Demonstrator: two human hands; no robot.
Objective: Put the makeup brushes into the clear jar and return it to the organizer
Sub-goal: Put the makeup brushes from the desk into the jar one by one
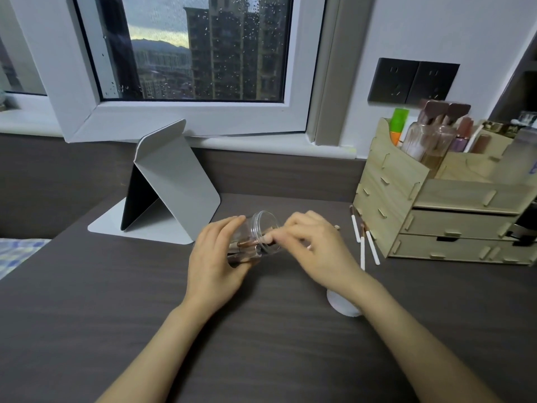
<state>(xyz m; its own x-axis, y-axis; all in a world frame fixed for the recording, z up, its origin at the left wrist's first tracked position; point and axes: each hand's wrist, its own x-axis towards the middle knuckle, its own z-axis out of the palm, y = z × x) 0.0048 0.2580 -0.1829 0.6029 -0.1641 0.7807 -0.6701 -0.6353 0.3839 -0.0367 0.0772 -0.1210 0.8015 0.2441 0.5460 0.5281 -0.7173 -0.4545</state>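
Note:
My left hand (216,254) grips the clear jar (263,229), which is tilted with its open mouth toward the right. A few brushes lie inside it, their rose-gold ferrules showing through the plastic. My right hand (316,248) pinches a makeup brush (250,243) at the jar's mouth, with the brush head inside the jar. Three white-handled makeup brushes (364,242) lie on the desk beside the wooden organizer (430,205) at the right.
A white round lid (338,305) lies on the dark desk under my right wrist. A grey folding mirror stand (171,184) sits at the back left. The organizer's top compartments hold bottles and larger brushes (430,132). A window sill runs behind the desk.

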